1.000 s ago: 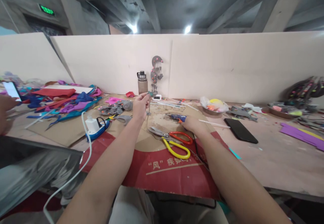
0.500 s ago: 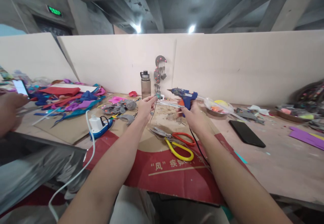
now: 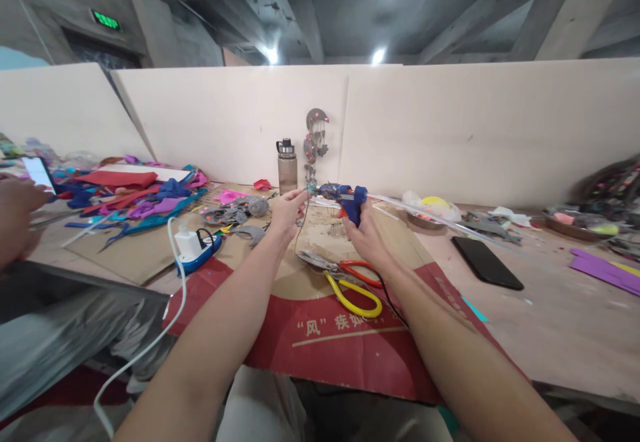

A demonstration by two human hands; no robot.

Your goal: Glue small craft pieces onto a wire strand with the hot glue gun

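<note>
My right hand (image 3: 367, 232) is wrapped round the handle of a blue glue gun (image 3: 345, 195), with a long clear glue stick (image 3: 425, 214) coming out of its back. The gun's nozzle points left, at the fingertips of my left hand (image 3: 290, 215). Those fingers pinch a small teal piece (image 3: 311, 191) with a thin cord hanging from it. Right behind is a grey hanging ornament with a crescent (image 3: 317, 119) and pink dots. Scissors (image 3: 354, 289) with one red and one yellow handle lie below my hands on red and brown cardboard (image 3: 345, 355).
A bottle (image 3: 287, 169) stands behind my left hand. Felt scraps (image 3: 145, 192) and a power strip (image 3: 200, 255) with a white cable are on the left. A black phone (image 3: 487, 263) and bowls lie right. Another person's hand (image 3: 20, 219) holds a lit phone (image 3: 38, 174) far left.
My right hand has moved left with the glue gun, bringing its nozzle up to the teal piece. My left hand has stayed nearly still.
</note>
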